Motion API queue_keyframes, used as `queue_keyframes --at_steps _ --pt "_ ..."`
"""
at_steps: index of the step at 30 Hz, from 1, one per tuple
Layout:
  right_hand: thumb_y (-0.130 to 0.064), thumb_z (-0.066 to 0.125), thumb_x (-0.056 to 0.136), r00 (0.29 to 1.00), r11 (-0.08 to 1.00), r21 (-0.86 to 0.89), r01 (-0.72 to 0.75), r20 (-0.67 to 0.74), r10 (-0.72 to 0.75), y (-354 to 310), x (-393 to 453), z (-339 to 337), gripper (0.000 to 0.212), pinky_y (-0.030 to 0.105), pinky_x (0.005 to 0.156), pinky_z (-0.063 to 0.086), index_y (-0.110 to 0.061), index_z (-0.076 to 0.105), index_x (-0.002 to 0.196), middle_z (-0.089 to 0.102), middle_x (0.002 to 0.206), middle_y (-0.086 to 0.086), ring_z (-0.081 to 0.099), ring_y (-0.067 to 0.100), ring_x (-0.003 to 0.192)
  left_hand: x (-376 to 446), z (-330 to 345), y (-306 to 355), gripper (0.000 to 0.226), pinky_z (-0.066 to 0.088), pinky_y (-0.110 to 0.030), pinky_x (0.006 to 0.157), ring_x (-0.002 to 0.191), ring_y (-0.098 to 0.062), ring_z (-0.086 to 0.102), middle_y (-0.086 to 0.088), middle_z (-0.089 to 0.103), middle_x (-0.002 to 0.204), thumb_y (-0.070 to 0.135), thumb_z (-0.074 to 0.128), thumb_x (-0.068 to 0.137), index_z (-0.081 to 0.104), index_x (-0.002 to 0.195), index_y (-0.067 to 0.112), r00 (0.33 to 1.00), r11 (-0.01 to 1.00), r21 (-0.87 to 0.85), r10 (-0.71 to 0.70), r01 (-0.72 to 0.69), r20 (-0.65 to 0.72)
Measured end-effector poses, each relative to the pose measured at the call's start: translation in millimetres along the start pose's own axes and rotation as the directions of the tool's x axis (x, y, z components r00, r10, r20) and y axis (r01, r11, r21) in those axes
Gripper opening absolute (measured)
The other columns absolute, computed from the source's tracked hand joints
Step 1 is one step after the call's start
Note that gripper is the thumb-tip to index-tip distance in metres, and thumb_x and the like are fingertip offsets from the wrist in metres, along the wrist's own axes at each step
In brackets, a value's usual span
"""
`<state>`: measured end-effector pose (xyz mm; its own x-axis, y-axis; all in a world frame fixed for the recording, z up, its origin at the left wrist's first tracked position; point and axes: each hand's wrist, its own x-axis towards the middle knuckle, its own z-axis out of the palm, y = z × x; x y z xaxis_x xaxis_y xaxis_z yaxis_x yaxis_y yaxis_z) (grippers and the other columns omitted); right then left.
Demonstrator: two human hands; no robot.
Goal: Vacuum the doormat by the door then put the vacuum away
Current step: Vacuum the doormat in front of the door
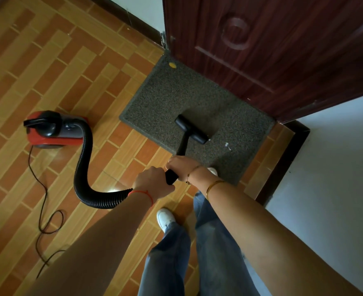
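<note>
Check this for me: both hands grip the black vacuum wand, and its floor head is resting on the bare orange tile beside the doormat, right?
Not quite. The head view shows the black floor head resting on the dark grey doormat, not on bare tile. Both the left hand and right hand do grip the black vacuum wand.

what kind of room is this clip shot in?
Likely a home entryway: a dark reddish-brown wooden door, a grey speckled doormat laid against it, and orange brick-pattern floor tiles. A red canister vacuum fits a household.

Both hands — left hand (152,182), right hand (181,166) — grip vac wand (181,146), nozzle (191,129) on doormat (165,97).
</note>
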<state>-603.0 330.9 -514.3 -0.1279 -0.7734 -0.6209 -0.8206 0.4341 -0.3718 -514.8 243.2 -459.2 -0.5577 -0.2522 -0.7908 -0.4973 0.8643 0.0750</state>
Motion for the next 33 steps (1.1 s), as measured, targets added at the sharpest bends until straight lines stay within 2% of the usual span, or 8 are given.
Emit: queue_keyframes --at_steps 7,14,21,23,28,33 --pt "0.002 0.053 0.087 1.0 0.999 0.044 0.007 0.013 -0.007 -55.9 -1.0 22.2 0.024 0.036 0.081 0.053 -0.009 0.059 0.108 0.06 0.114 0.009 0.061 0.025 0.105 -35.4 25.7 -36.7 0.024 0.037 -0.023 0.043 0.054 -0.012 0.051 0.004 0.053 0.068 0.042 0.058 0.082 0.058 0.083 0.018 1.0 0.998 0.059 -0.028 0.027 0.003" --pt "0.001 0.054 0.087 1.0 0.998 0.063 -0.026 0.014 0.025 -70.1 -4.3 35.1 0.023 0.034 0.077 0.051 -0.009 0.058 0.107 0.06 0.113 0.008 0.062 0.025 0.103 -47.1 36.6 -44.3 0.023 0.039 -0.022 0.043 0.055 -0.011 0.052 0.005 0.053 0.068 0.04 0.06 0.081 0.058 0.083 0.018 1.0 0.999 0.045 -0.02 0.02 -0.007" --pt "-0.002 0.054 0.088 0.997 0.997 0.047 -0.065 -0.037 0.067 -44.2 -11.7 32.4 0.021 0.033 0.073 0.049 -0.01 0.059 0.106 0.061 0.113 0.006 0.063 0.025 0.102 -36.1 31.3 -23.3 0.02 0.037 -0.022 0.043 0.053 -0.012 0.05 0.004 0.053 0.067 0.039 0.059 0.082 0.057 0.08 0.019 0.999 0.999 0.043 0.007 -0.005 -0.043" --pt "-0.002 0.055 0.088 0.996 0.997 0.04 -0.07 -0.044 0.072 -31.1 -13.7 31.1 0.02 0.034 0.076 0.051 -0.011 0.059 0.106 0.06 0.112 0.006 0.062 0.025 0.102 -29.8 28.4 -12.4 0.019 0.036 -0.023 0.042 0.052 -0.011 0.05 0.004 0.052 0.066 0.038 0.058 0.082 0.055 0.079 0.02 0.999 0.999 0.034 0.015 -0.014 -0.041" --pt "-0.002 0.055 0.089 0.996 0.997 0.022 -0.073 -0.05 0.074 9.0 -20.4 24.4 0.017 0.033 0.075 0.049 -0.01 0.058 0.104 0.059 0.114 0.007 0.062 0.025 0.102 -8.2 16.1 20.0 0.022 0.04 -0.024 0.046 0.056 -0.014 0.054 0.004 0.054 0.066 0.04 0.056 0.083 0.058 0.082 0.018 0.998 0.998 0.048 0.051 -0.049 -0.042" --pt "0.0 0.056 0.086 0.995 0.995 0.049 -0.081 -0.046 0.084 57.6 -22.4 11.2 0.02 0.04 0.082 0.055 -0.012 0.059 0.101 0.058 0.114 0.005 0.062 0.025 0.104 17.0 -4.8 57.7 0.02 0.036 -0.024 0.044 0.053 -0.012 0.05 0.003 0.052 0.067 0.039 0.057 0.084 0.057 0.083 0.018 0.998 0.999 0.013 0.042 -0.042 -0.048"
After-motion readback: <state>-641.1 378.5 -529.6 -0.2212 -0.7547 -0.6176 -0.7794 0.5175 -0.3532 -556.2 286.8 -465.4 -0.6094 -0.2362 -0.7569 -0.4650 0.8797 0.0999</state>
